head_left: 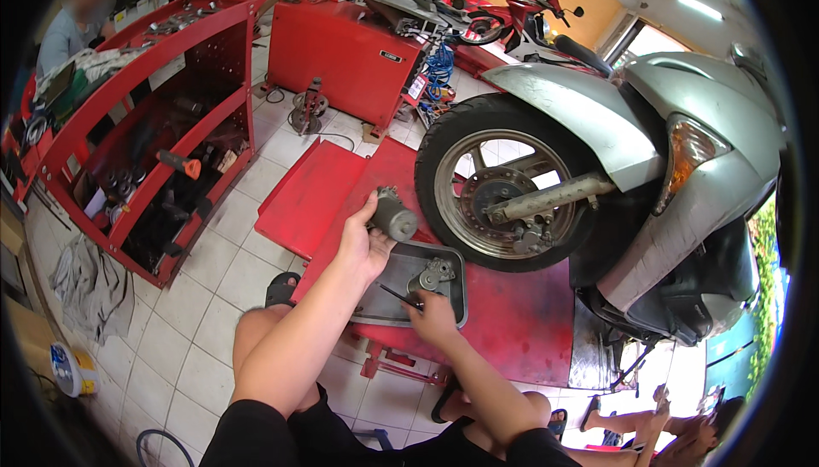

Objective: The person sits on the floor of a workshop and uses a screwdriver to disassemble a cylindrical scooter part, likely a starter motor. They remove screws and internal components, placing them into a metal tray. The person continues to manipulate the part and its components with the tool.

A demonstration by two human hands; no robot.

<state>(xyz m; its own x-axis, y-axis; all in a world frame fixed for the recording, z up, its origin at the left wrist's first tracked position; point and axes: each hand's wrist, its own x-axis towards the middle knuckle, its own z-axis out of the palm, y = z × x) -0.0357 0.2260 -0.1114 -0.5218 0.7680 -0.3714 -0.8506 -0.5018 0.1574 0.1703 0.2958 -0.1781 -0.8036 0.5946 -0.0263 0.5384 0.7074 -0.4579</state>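
Observation:
My left hand (367, 245) is closed around a grey metal cylinder (394, 218), which looks like a small motor housing. It is held up over the far left edge of a grey metal tray (390, 272). Inside the tray lies a cast metal part (438, 272) with a rounded body and a bracket. My right hand (433, 317) is closed on a thin dark rod-like tool (397, 295), whose shaft points left across the tray. Its exact kind cannot be made out, since my fingers hide the other end.
Under the tray is a red lift platform (520, 318), bearing a silver scooter with its front wheel (508, 185) just beyond. A red tool cart (183, 177) stands left, near a grey cloth (90, 288) and a white bucket (72, 371). Another person (674, 433) sits at lower right.

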